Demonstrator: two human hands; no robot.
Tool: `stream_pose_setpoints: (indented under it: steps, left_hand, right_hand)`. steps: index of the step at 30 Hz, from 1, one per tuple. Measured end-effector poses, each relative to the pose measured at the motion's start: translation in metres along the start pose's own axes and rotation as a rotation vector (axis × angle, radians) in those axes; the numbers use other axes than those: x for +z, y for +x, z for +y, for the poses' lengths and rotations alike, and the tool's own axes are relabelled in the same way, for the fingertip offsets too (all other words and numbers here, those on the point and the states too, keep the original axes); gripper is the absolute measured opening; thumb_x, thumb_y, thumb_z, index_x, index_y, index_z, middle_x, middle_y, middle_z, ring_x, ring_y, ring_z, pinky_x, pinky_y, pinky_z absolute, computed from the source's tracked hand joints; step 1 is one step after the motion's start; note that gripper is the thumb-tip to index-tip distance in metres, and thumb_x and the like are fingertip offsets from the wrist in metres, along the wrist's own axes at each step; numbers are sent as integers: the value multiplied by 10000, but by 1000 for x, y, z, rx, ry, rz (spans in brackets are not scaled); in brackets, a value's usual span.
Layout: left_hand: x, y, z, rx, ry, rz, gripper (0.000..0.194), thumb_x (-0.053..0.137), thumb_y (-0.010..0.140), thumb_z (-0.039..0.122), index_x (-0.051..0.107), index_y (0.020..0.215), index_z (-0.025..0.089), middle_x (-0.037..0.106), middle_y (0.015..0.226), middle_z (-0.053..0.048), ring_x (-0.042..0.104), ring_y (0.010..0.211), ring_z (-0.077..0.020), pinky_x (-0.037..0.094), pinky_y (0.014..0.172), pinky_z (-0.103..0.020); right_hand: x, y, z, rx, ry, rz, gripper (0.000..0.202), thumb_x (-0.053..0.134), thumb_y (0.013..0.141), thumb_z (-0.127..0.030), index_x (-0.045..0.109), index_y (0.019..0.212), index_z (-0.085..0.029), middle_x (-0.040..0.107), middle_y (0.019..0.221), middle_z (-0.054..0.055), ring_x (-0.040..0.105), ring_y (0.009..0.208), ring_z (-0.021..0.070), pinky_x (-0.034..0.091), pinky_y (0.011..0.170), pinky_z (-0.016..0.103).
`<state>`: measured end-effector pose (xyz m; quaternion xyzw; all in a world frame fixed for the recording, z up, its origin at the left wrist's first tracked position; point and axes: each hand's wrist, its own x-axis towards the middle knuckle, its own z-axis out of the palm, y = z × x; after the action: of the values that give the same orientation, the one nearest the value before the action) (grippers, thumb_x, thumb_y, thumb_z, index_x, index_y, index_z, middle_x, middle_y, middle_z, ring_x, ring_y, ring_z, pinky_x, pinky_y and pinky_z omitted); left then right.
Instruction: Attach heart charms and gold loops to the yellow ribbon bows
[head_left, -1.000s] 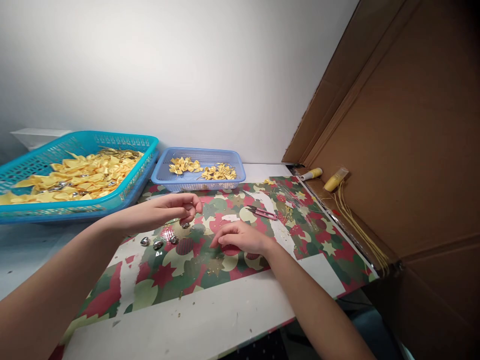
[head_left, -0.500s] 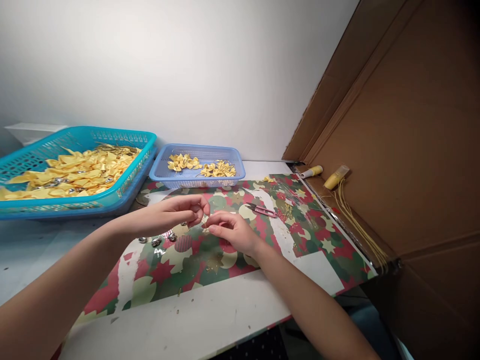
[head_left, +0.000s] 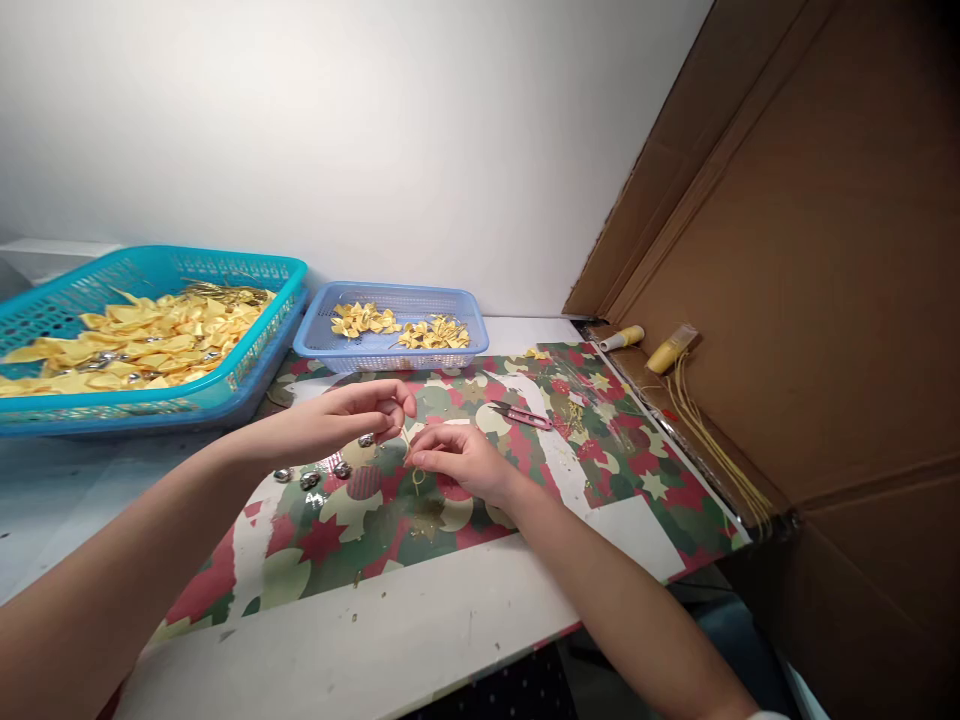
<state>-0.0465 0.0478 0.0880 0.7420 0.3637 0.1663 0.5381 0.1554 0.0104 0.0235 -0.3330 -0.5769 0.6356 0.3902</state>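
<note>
My left hand [head_left: 369, 410] is closed in a pinch, its fingertips curled toward my right hand. A thin pale-yellow cord [head_left: 418, 477] runs between the two hands, and a small loop of it hangs below my right fingers. My right hand [head_left: 463, 462] pinches this cord between thumb and forefinger. Whether anything else sits inside the left fingers is hidden. Several shiny silver bells [head_left: 310, 481] lie on the patterned sheet below my left hand. Pink-handled thread snips [head_left: 523, 415] rest beyond my right hand, blades pointing left.
A turquoise basket [head_left: 296, 275] full of yellow ribbon bows stands at the left. A smaller blue basket [head_left: 390, 361] at the back holds two clusters of bows. Cord trimmings [head_left: 575, 415] litter the sheet. Along the cardboard wall [head_left: 810, 300] lie yellow spools [head_left: 666, 352] and long cords.
The hands have parted slightly, and a stretch of cord now shows between them. A cord loop now hangs below my right fingers. The view has shifted a little.
</note>
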Motion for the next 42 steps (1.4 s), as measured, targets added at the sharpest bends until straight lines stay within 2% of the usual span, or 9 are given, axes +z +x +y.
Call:
stream_pose_setpoints:
  steps: [5,12,24,33,37,40,42]
  left_hand:
    - [-2,1,-1,-47,-26,30,201,541,855,353,521,1005,221,500,732,15,470,681,-150,418,604,-263]
    - [-8,-2,1,-86,-21,78,202,577,836,378,521,954,225,501,743,19,464,701,-149,405,615,-261]
    - [-12,-1,-1,-127,4,97,226,612,781,400,548,922,235,539,745,14,502,704,-157,427,629,-263]
    - [-15,0,-6,-63,103,152,175,560,796,383,571,895,239,550,763,-1,529,714,-172,459,658,-283]
    - [-14,-2,-1,-131,217,53,184,520,790,363,599,893,232,582,745,-9,553,700,-187,457,621,-285]
    - [-7,-4,6,-249,290,-91,231,494,796,354,624,941,231,601,683,-6,571,653,-197,433,551,-275]
    - [-1,-5,11,-312,304,-199,273,501,813,380,619,1014,239,637,694,-7,607,673,-210,441,550,-271]
  right_hand:
    - [-2,1,3,10,-1,-8,128,715,732,-292,685,663,-188,653,780,5,552,694,126,422,644,269]
    - [-2,1,3,32,25,-9,107,715,690,-237,666,611,-186,606,716,-18,514,653,110,406,627,263]
    - [-3,1,4,27,7,-2,101,702,660,-202,665,566,-192,630,704,-11,556,692,128,441,661,268]
    - [-6,1,6,35,6,-23,120,661,668,-171,678,552,-200,648,693,-1,586,738,149,465,699,270]
    - [-7,1,7,56,5,-22,114,662,657,-172,679,548,-199,648,705,0,587,748,147,463,700,264]
    - [-8,1,4,73,-15,-36,113,642,666,-178,676,560,-199,642,720,0,578,749,148,454,690,267]
    - [-9,-1,0,34,-60,-53,122,646,679,-192,663,559,-200,626,722,1,563,762,153,448,695,276]
